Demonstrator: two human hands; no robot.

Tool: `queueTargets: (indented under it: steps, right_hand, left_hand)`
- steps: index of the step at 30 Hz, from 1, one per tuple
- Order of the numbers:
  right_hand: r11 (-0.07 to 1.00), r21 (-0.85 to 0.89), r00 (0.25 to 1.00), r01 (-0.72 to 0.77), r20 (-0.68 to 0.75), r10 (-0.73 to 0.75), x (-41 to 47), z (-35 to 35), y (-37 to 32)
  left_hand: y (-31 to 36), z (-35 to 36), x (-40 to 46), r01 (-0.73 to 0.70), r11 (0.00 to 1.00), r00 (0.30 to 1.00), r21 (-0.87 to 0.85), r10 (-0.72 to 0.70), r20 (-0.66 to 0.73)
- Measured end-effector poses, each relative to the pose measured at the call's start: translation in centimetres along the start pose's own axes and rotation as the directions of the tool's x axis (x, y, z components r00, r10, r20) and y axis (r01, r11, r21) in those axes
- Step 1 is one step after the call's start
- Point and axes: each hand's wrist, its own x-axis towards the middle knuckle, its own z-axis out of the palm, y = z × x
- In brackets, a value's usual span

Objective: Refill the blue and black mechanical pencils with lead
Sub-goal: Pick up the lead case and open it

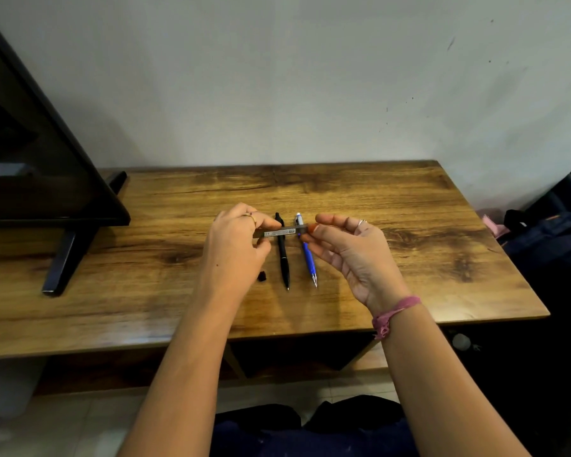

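Above pencils | lead case (282,232) level, contents hidden | both hands' fingers pinch ends

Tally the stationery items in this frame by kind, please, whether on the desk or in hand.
Mechanical pencils: 2, the black pencil and the blue pencil, both lying on the desk.
Lead cases: 1, the lead case, held between the left hand and right hand.
Small black pieces: 1, black piece.
Total: 4

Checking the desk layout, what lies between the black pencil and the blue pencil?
Bare wooden table between black pencil and blue pencil; the head view shows it.
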Motion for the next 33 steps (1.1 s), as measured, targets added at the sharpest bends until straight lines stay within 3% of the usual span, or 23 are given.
queueTargets:
  steps: [5, 21, 28, 33]
  right_hand:
    - [0.997, 0.071, 0.999, 0.036, 0.016, -0.037, -0.2, 0.1, -0.5]
    - [0.973, -0.094, 0.975, 0.21, 0.088, -0.202, 0.1, 0.0, -1.1]
    - [0.861, -0.291, 0.908, 0.417, 0.104, -0.405, 0.3, 0.5, -0.6]
    - [0.8, -0.324, 0.86, 0.505, 0.109, -0.498, 0.3, 1.0, -0.1]
  left_hand:
    - [-0.1, -0.1, 0.0, 0.057, 0.99, 0.998, -0.126, -0.057, 0.003]
    - [-1.0, 0.4, 0.0, 0.087, 0.942, 0.996, -0.323, -0.093, -0.003]
    - [-1.1, 0.4, -0.1, 0.114, 0.924, 0.993, -0.365, -0.116, 0.018]
    - [-1.1, 0.3, -0.1, 0.141, 0.9, 0.99, -0.412, -0.135, 0.043]
